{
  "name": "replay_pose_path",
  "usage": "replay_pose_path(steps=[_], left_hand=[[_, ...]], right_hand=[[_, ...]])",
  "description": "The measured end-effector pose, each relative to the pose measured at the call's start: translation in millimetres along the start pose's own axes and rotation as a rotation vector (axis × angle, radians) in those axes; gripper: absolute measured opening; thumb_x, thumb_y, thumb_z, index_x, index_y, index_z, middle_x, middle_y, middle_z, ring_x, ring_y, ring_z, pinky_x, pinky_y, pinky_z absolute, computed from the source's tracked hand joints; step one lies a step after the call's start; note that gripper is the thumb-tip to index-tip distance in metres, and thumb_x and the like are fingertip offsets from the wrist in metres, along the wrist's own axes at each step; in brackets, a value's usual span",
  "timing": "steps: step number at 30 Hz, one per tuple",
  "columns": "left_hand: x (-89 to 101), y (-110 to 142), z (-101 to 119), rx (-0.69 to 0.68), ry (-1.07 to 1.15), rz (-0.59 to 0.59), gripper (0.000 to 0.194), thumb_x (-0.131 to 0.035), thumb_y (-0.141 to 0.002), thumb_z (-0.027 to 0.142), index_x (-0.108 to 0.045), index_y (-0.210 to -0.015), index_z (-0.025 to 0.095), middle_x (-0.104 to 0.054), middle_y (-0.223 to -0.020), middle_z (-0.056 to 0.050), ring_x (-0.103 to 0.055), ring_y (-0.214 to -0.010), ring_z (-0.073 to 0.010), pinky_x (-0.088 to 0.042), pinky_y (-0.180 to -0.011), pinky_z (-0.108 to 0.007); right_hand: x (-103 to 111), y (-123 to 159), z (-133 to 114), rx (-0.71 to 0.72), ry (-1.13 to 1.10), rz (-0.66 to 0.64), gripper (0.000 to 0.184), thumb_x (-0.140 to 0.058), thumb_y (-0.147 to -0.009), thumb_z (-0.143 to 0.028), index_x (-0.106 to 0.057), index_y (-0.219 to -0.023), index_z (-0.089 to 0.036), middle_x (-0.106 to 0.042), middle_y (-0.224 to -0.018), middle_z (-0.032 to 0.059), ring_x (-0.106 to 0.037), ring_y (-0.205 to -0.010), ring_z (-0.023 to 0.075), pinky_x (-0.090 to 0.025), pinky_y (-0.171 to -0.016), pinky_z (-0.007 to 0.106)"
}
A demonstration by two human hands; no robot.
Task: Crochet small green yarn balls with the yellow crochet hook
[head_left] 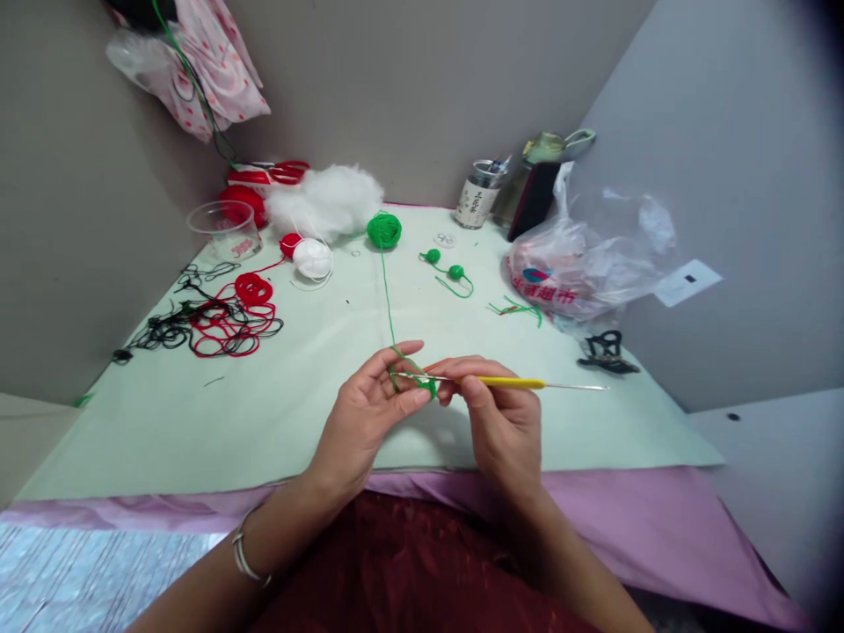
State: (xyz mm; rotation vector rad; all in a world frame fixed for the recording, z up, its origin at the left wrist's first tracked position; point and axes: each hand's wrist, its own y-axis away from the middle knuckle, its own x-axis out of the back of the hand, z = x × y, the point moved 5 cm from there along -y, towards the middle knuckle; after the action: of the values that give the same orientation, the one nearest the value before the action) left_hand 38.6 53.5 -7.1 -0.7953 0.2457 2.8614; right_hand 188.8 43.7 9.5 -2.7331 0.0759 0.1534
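Note:
My right hand (pixel 505 413) grips a crochet hook (pixel 511 382) with a yellow handle and metal ends, its working end pointing left. A small green crochet piece (pixel 430 387) is pinched between the thumb and a finger of my left hand (pixel 369 404), with the hook's tip at its stitches. Green yarn (pixel 387 299) runs over my left fingers and up to a green yarn ball (pixel 384 230) farther back on the table. A bit of orange-red strand (pixel 435 364) shows beside my right fingertips; what it belongs to is partly hidden.
Tangled black yarn (pixel 164 325) and red yarn (pixel 228 330) lie left. White stuffing (pixel 330 200), a white yarn ball (pixel 312 258) and a plastic cup (pixel 228 233) stand behind. Two green crocheted balls (pixel 456 272), a pen holder (pixel 478 195), a plastic bag (pixel 580 264) and a hair claw (pixel 607 352) are right.

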Motion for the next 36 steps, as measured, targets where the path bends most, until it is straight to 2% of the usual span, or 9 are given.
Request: replay_pose_path(steps=[3,6,12,19,23,31,33,36], left_hand=[[2.7,1.0,3.0,-0.071,-0.001,0.031,0.041,-0.092,-0.075,0.019,-0.079,-0.113,0.025,-0.066,-0.088,0.003,-0.065,-0.083,-0.0110,-0.054,-0.085,-0.024],[2.9,1.9,5.9,-0.117,-0.022,0.043,0.038,-0.092,-0.077,0.018,-0.078,-0.111,0.026,-0.068,-0.088,0.004,-0.066,-0.083,-0.0108,-0.054,-0.083,-0.023],[2.5,-1.1,3.7,-0.079,-0.114,0.012,0.042,-0.089,-0.079,0.022,-0.076,-0.119,0.025,-0.069,-0.087,0.002,-0.068,-0.090,-0.0152,-0.053,-0.089,-0.027],[2.5,-0.9,1.6,-0.038,-0.109,0.007,0.038,-0.092,-0.077,0.024,-0.078,-0.112,0.023,-0.062,-0.076,0.004,-0.062,-0.076,-0.0125,-0.052,-0.081,-0.026],[3.4,-0.2,2.4,-0.066,-0.112,0.032,0.039,-0.093,-0.074,0.022,-0.079,-0.111,0.025,-0.059,-0.079,0.005,-0.060,-0.077,-0.0110,-0.051,-0.080,-0.024],[2.8,0.3,-0.2,-0.064,-0.090,0.014,0.036,-0.093,-0.077,0.022,-0.079,-0.110,0.026,-0.070,-0.088,0.001,-0.067,-0.089,-0.0145,-0.054,-0.087,-0.025],[2.2,0.7,0.2,-0.055,-0.081,0.007,0.034,-0.092,-0.078,0.022,-0.080,-0.110,0.025,-0.070,-0.086,0.001,-0.067,-0.085,-0.0134,-0.054,-0.084,-0.024],[0.9,1.0,0.7,-0.024,-0.061,-0.022,0.032,-0.090,-0.080,0.023,-0.079,-0.111,0.024,-0.069,-0.085,0.002,-0.062,-0.074,-0.0100,-0.052,-0.070,-0.020]], right_hand=[[2.1,1.6,6.4,-0.050,-0.051,0.008,0.017,-0.065,-0.103,-0.030,-0.081,-0.101,-0.026,-0.079,-0.095,0.0036,-0.069,-0.076,0.0158,-0.057,-0.072,0.033],[2.1,3.0,9.7,-0.073,-0.092,0.019,0.016,-0.065,-0.103,-0.031,-0.081,-0.100,-0.026,-0.079,-0.093,0.0029,-0.069,-0.075,0.0152,-0.058,-0.071,0.031],[2.6,2.7,12.7,-0.107,-0.112,0.034,0.018,-0.068,-0.101,-0.036,-0.080,-0.098,-0.024,-0.079,-0.091,0.0042,-0.069,-0.074,0.0164,-0.058,-0.071,0.033],[2.2,-0.2,11.5,-0.125,-0.158,0.059,0.018,-0.070,-0.100,-0.039,-0.079,-0.095,-0.024,-0.079,-0.090,0.0038,-0.069,-0.070,0.0155,-0.060,-0.069,0.032],[1.0,-2.0,8.9,-0.123,-0.200,0.087,0.017,-0.072,-0.098,-0.037,-0.080,-0.093,-0.024,-0.080,-0.091,0.0039,-0.068,-0.067,0.0136,-0.060,-0.066,0.029],[-2.8,-1.8,9.2,-0.142,-0.251,0.083,0.015,-0.075,-0.096,-0.037,-0.081,-0.092,-0.024,-0.080,-0.090,0.0040,-0.069,-0.067,0.0137,-0.060,-0.064,0.029],[-2.9,-1.9,9.5,-0.142,-0.260,0.076,0.015,-0.074,-0.097,-0.036,-0.081,-0.093,-0.024,-0.080,-0.090,0.0035,-0.069,-0.068,0.0132,-0.060,-0.066,0.028],[-1.6,-3.0,8.6,-0.135,-0.273,0.059,0.015,-0.072,-0.098,-0.034,-0.082,-0.093,-0.024,-0.079,-0.091,0.0029,-0.070,-0.070,0.0125,-0.060,-0.066,0.026]])
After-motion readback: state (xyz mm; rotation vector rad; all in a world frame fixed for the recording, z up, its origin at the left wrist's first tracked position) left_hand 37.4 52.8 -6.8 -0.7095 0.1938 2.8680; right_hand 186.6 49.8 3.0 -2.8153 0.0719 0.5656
